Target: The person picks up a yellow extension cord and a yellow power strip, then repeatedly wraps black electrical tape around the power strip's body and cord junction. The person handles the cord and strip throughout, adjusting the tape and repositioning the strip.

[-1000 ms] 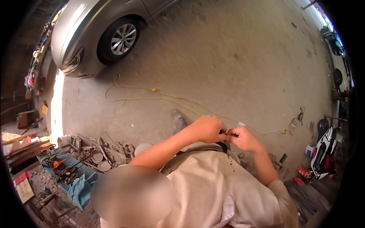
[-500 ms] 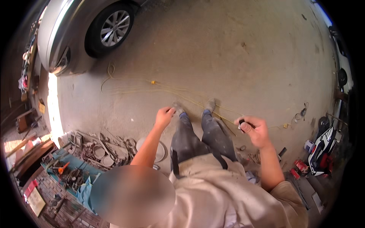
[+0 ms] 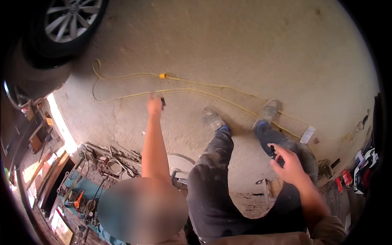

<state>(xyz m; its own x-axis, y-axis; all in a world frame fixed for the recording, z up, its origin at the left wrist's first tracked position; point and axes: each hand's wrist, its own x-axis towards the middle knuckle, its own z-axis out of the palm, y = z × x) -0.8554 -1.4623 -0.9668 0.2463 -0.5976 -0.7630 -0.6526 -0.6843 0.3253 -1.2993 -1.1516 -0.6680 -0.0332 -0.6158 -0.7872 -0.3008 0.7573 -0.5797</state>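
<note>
At the far left edge of the concrete floor (image 3: 245, 49) stands a car, its wheel (image 3: 67, 22) in the upper left corner. Below it, along the lower left edge, a clutter of tools and metal parts (image 3: 110, 161) lies beside a blue tool tray (image 3: 81, 192). A yellow cable (image 3: 196, 92) loops out from near the wheel and runs across the middle of the floor toward the right edge, with a yellow connector (image 3: 163, 75) on its upper strand.

The left hand (image 3: 154, 105) is stretched far out over the floor, fingers pinched shut on a small dark part (image 3: 163, 101), just above the cable's lower strand. Moving right, two dusty shoes (image 3: 212, 117) rest on the floor beside the cable. The right hand (image 3: 288, 163) is drawn in over the right knee, curled closed around a small black object (image 3: 272, 152); what it is cannot be told.

With both pieces held apart, a firm pinch and steady wrists would seem wise, so that neither small item drops among the clutter. A white tag (image 3: 307, 134) lies near the right edge.
</note>
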